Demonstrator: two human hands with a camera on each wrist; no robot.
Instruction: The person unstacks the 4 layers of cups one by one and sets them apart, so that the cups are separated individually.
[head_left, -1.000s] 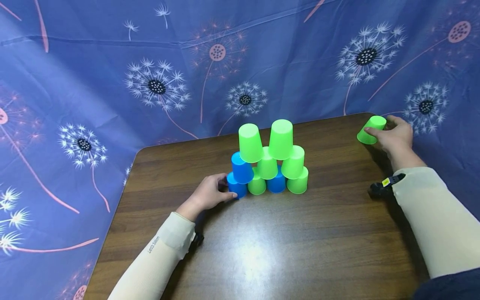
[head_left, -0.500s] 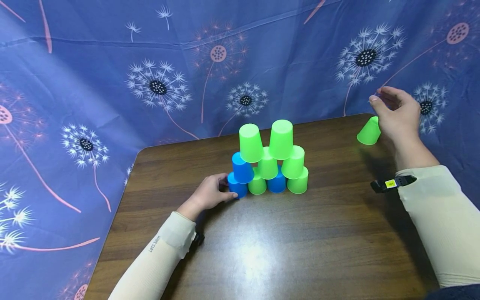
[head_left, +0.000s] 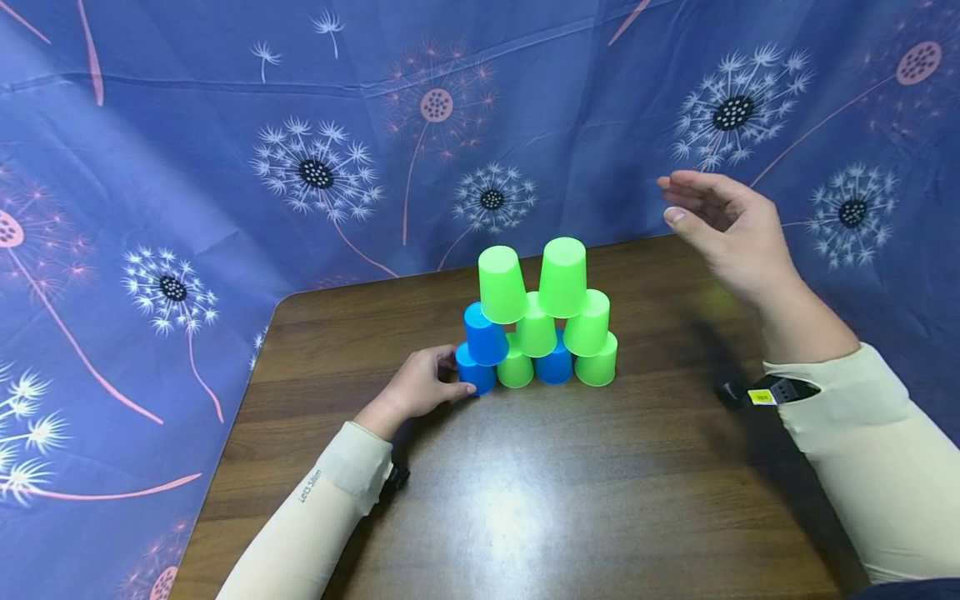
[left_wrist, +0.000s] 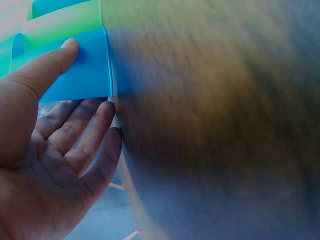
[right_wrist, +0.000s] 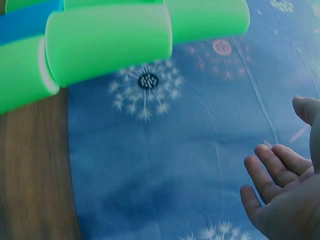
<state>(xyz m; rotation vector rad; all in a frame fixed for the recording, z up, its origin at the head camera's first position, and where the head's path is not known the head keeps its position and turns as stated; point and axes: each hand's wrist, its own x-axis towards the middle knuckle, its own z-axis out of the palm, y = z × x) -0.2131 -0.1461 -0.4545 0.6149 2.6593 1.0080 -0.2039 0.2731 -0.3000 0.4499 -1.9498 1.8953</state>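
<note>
Upside-down cups stand stacked in the middle of the table. The bottom row mixes blue and green cups. Above it sit a blue cup [head_left: 485, 335] and two green ones, with a left green cup [head_left: 502, 285] and a right green cup [head_left: 563, 278] side by side on top. My left hand [head_left: 420, 385] holds the lowest left blue cup [head_left: 477, 372]; in the left wrist view the thumb [left_wrist: 70, 50] lies on its wall, the fingers around its far side. My right hand [head_left: 731, 233] hovers right of the stack, holding nothing, fingers spread from the thumb.
The brown wooden table [head_left: 600, 483] ends at a blue cloth [head_left: 585, 108] with dandelion print, which hangs behind and to the left. The loose green cup at the back right is hidden behind my right hand.
My right hand let go of the green cup at the back right, rose, then moved left toward the stack. The left hand and the stacked cups have stayed put.
</note>
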